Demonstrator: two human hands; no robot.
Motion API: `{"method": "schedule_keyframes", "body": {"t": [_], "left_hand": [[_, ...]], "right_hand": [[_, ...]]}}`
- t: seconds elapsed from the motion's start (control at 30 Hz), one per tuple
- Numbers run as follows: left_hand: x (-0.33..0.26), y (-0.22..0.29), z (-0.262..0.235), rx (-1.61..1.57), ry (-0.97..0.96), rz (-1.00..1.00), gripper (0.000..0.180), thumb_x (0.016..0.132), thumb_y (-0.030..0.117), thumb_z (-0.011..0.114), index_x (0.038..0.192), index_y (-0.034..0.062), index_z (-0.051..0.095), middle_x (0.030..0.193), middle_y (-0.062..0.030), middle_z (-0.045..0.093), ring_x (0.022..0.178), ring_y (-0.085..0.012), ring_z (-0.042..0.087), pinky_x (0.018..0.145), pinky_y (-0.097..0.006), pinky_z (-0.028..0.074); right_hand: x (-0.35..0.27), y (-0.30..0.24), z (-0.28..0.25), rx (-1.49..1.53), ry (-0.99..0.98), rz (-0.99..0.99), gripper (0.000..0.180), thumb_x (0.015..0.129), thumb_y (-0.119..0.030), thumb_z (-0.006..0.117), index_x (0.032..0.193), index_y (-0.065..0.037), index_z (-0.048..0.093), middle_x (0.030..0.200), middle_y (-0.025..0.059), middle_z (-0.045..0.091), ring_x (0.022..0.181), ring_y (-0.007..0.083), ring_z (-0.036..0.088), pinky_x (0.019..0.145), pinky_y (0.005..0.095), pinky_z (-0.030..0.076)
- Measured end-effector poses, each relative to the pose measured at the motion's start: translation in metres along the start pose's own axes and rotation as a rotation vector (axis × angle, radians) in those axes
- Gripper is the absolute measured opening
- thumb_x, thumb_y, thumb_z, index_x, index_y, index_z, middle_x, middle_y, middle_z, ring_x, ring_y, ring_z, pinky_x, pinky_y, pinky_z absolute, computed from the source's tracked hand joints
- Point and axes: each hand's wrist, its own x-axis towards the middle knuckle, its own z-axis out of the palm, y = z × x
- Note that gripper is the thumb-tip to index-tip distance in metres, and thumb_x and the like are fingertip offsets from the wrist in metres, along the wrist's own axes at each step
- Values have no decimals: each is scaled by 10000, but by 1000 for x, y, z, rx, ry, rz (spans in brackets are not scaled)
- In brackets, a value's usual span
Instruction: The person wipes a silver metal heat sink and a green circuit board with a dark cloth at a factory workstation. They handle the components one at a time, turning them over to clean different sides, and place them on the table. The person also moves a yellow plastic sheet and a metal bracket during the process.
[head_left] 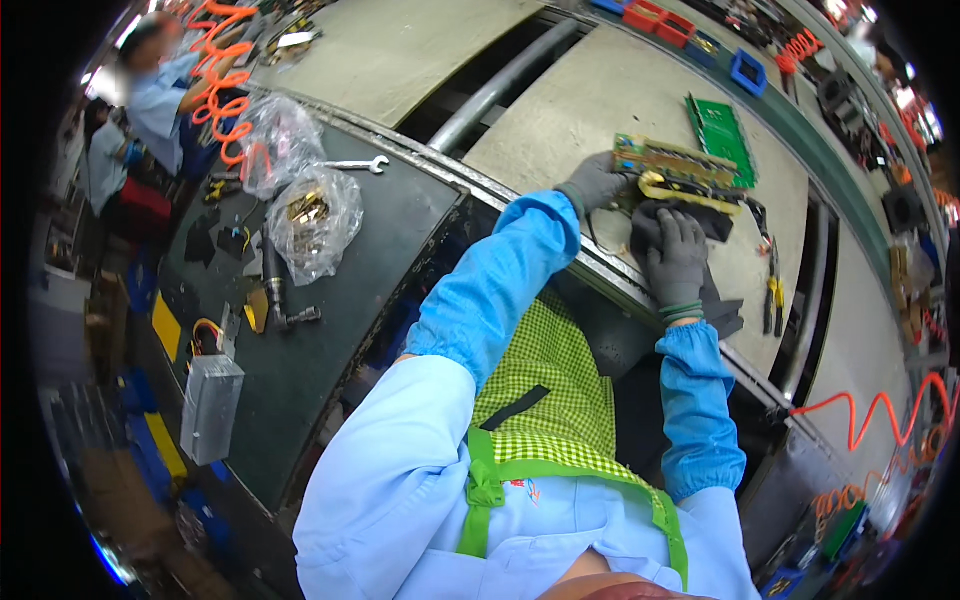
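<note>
In front of me on the workbench, my left hand (594,184), in a grey glove, is closed on the left end of a circuit board (675,160) with a row of components. A yellow-wrapped bundle with dark leads (690,192) lies along its near side. My right hand (675,258), also gloved, grips a black flexible sheet (722,312) just below the bundle. Parts of that sheet show on both sides of the fingers; its underside is hidden. Behind the board lies a green circuit board (722,138). Yellow-handled pliers (775,297) rest to the right.
The dark side table (400,215) at left holds a wrench (357,164), a plastic bag of metal parts (318,225), a black power tool (272,275) and a silver box (211,408). A red coiled hose (880,405) hangs at right. Small bins (747,72) line the back. Co-workers (160,100) stand far left.
</note>
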Motion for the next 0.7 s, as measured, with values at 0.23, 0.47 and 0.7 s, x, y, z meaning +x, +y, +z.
{"method": "schedule_keyframes", "body": {"t": [0.23,0.47,0.7], "left_hand": [[6,-29,16,75,7,242,339,883,132,649,1189,9,572,1071,-81,667,952,-118,597,858,-302,502],[8,-24,17,124,85,119,365,858,232,698,1147,29,608,1020,-97,690,916,-116,616,827,-298,500],[14,-27,24,342,183,201,396,882,331,659,1168,61,608,1028,-101,692,933,-153,629,848,-321,498]], "right_hand": [[9,1,-2,-178,-261,133,568,711,-263,664,1234,-80,543,1212,162,574,1205,371,459,1017,501,345],[2,6,3,-199,-220,88,556,723,-264,634,1244,-88,553,1221,162,582,1205,371,473,985,496,359],[12,9,-4,-82,-113,29,485,724,-180,584,1199,-82,594,1136,164,620,1135,358,523,971,496,347]]}}
